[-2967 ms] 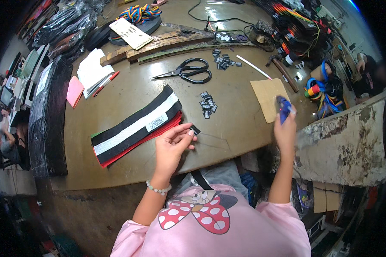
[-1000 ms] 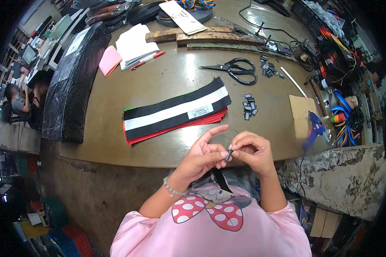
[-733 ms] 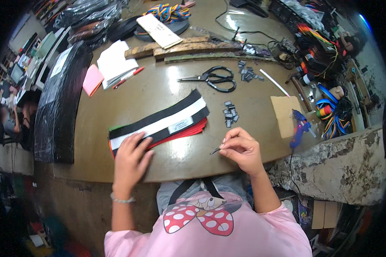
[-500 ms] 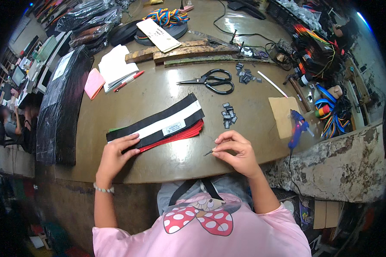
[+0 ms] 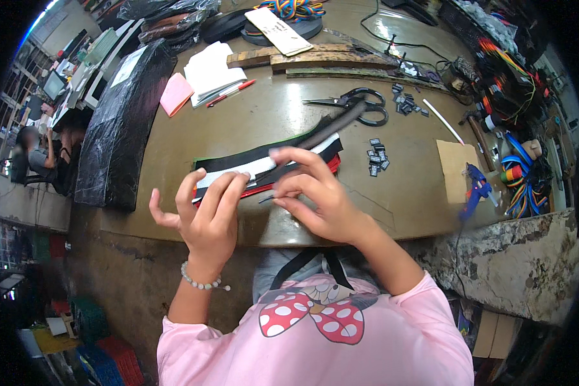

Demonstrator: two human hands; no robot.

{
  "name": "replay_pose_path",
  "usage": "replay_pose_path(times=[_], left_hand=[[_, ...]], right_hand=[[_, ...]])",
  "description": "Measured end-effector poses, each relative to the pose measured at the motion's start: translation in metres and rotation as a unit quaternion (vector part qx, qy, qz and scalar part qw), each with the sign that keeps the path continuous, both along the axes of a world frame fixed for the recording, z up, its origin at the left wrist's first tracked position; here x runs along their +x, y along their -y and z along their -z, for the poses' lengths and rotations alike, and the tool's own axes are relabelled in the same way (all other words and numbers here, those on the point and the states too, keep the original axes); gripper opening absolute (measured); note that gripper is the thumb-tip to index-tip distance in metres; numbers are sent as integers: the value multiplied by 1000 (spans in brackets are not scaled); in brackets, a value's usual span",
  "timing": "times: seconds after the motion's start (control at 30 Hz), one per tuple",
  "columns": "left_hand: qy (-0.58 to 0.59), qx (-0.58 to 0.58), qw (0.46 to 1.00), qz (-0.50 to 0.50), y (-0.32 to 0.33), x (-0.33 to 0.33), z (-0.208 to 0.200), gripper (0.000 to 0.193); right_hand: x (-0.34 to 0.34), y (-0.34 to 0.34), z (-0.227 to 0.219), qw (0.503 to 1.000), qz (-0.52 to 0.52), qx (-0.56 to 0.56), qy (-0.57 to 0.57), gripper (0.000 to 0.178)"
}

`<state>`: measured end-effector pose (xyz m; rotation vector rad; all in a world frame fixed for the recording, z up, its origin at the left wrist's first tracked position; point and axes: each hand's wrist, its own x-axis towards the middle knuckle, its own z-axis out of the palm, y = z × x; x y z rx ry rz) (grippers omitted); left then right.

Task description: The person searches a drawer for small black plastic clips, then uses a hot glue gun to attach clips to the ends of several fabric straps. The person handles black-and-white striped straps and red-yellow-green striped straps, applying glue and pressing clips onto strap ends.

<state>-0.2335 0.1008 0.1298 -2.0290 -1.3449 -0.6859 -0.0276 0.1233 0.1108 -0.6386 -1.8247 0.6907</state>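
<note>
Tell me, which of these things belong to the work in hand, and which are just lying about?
Likely part of the work:
- striped strips, at the left hand
- small dark piece, in the right hand's grip
- small dark tags, piled nearby
- perhaps the glue gun

Apparently just lying about:
- scissors
- red pen
- white papers
- pink paper
- wooden bars

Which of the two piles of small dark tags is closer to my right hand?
The front pile, between the striped straps and the brown cardboard; the other pile lies farther back, right of the scissors.
</note>
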Motion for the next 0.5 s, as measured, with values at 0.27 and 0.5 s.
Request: replay_pose_path(times=[0.27, 0.5], left_hand=[[62, 17, 979, 191, 17, 2, 5, 14], [106, -40, 965, 238, 24, 24, -5, 56]], right_hand=[[36, 37, -2, 976, 35, 181, 112, 34], [51, 52, 5, 965, 73, 241, 77, 30]])
